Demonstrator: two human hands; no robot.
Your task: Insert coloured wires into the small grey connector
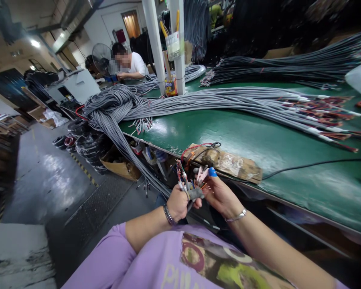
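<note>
My left hand (180,200) is closed around grey cables whose stripped ends stick up as a bunch of thin coloured wires (182,176). A grey cover (196,194) wraps one of its digits. Close on its right, my right hand (222,194) has its fingers curled in at fine orange and bare copper wire ends (203,186). Its thumb wears a blue cover (212,171). By that thumb is a pale pink, clip-like piece (201,175); whether the hand holds it I cannot tell. Both hands are at the bench edge.
A worn wooden block (228,162) with red and black leads lies at the edge of the green bench (174,130). Long grey cables (228,98) stretch across it, and a coil (114,100) hangs over its left end. A white post (177,52) rises behind. Another person (135,66) sits farther back.
</note>
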